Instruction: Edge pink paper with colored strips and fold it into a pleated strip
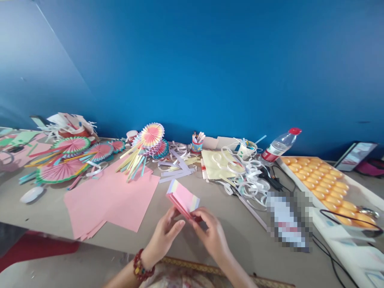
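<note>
A folded, accordion-pleated strip of pastel paper (183, 199) with pink, yellow and blue bands is held above the grey table (234, 224). My left hand (163, 236), with a red bead bracelet on the wrist, pinches its lower edge from the left. My right hand (211, 234) pinches the same lower end from the right. Both hands have their fingers closed on the paper.
Pink paper sheets (111, 200) lie to the left. Finished paper fans (64, 158) and a fan stack (151, 140) sit behind. White paper strips (246, 176), a plastic bottle (279, 147), a yellow bubble tray (327, 186), a pen cup (196, 145) and black cables (333, 256) fill the right.
</note>
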`<state>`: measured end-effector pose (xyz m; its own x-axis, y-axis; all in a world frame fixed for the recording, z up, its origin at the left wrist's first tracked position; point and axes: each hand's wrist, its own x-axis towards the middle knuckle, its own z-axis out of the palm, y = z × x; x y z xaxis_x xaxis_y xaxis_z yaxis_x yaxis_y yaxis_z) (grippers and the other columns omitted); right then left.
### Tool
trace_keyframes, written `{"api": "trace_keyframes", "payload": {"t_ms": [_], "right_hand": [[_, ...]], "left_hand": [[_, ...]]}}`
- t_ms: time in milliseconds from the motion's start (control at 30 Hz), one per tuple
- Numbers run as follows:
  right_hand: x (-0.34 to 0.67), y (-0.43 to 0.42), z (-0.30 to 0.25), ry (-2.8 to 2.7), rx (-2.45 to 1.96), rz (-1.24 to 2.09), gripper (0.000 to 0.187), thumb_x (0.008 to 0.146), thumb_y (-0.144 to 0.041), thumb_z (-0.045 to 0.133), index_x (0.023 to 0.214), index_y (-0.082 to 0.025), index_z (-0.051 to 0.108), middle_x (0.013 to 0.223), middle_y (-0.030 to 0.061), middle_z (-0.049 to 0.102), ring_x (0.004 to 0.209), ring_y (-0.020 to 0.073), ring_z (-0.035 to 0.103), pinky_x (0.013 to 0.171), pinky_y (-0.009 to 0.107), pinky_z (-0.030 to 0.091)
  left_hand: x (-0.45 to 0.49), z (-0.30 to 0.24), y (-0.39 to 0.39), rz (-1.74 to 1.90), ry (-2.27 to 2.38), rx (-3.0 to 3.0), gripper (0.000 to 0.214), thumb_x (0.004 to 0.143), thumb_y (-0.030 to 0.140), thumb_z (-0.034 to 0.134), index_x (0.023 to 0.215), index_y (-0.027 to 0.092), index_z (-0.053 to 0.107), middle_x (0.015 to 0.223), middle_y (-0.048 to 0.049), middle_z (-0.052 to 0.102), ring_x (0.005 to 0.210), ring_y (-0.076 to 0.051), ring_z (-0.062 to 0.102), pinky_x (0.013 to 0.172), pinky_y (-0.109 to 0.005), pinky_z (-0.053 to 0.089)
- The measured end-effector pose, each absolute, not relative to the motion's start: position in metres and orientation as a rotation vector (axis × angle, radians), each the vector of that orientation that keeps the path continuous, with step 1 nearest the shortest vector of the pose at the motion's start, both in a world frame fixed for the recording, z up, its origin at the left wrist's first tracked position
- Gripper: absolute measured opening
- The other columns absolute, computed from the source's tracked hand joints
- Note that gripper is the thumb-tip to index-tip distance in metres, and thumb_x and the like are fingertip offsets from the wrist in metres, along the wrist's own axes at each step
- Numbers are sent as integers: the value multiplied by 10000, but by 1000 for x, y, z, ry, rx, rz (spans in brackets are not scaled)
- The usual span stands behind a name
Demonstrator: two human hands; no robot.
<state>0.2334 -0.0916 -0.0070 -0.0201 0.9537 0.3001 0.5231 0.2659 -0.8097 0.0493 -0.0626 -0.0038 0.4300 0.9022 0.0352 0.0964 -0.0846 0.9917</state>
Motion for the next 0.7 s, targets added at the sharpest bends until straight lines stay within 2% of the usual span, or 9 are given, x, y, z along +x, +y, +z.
{"api": "trace_keyframes", "payload": {"t_ms": [67, 167, 300, 400, 467, 533, 600, 700], "right_hand": [[225, -93, -6, -1749, -1378, 537, 89, 899, -182, 552, 966, -220, 597, 916, 50, 662, 806, 198, 633, 697, 289, 512], [222, -94, -3, -1861, -1349, 412, 179, 892, -157, 549, 1056, -221, 576, 973, 68, 662, 830, 212, 634, 705, 313, 520], [235, -95, 11, -1856, -1317, 118, 206, 907, -169, 581, 1107, -216, 560, 1002, 82, 654, 891, 212, 632, 768, 331, 516], [246, -95, 28, -1824, -1276, -278, 371, 866, -169, 669, 1214, -202, 547, 1091, 118, 646, 1029, 253, 596, 898, 397, 475], [251, -91, 39, -1915, -1265, -424, 443, 862, -163, 678, 1279, -228, 543, 1190, 118, 635, 1140, 279, 548, 985, 440, 415], [254, -85, 47, -2019, -1277, -430, 396, 893, -139, 637, 1262, -266, 574, 1194, 68, 660, 1139, 247, 550, 1008, 415, 377], [257, -79, 50, -2047, -1283, -409, 300, 923, -141, 603, 1191, -274, 620, 1114, 24, 700, 1064, 208, 577, 954, 369, 377], [260, -76, 46, -2070, -1284, -345, 182, 959, -171, 545, 1081, -241, 660, 1039, 28, 712, 978, 200, 584, 842, 347, 384]], "left_hand": [[60, -3, -60, 898, 1011, 1647, 349, 943, 426, 544, 1208, 202, 583, 1083, -100, 689, 987, -242, 662, 821, -322, 544], [65, 1, -54, 945, 1091, 1941, 209, 994, 313, 442, 1015, 198, 616, 913, -74, 684, 819, -206, 655, 728, -305, 519], [60, 13, -41, 1008, 1036, 2356, 235, 988, 164, 372, 1114, 191, 569, 977, -90, 673, 877, -221, 625, 770, -353, 490], [55, 26, -31, 865, 1012, 2612, 263, 960, 114, 390, 1159, 171, 551, 984, -90, 671, 899, -233, 605, 779, -377, 481], [54, 33, -24, 824, 958, 2764, 260, 944, 105, 406, 1148, 153, 559, 1021, -101, 665, 943, -243, 591, 804, -392, 477], [53, 39, -18, 813, 898, 2901, 243, 937, 112, 430, 1129, 144, 575, 1060, -107, 659, 984, -253, 576, 832, -405, 468], [52, 41, -13, 821, 840, 3008, 217, 935, 123, 453, 1096, 143, 597, 1065, -105, 658, 989, -252, 570, 837, -401, 460], [44, 39, -8, 874, 744, 3097, 211, 940, 121, 462, 1082, 148, 616, 1078, -94, 655, 980, -232, 566, 839, -381, 449]]}}
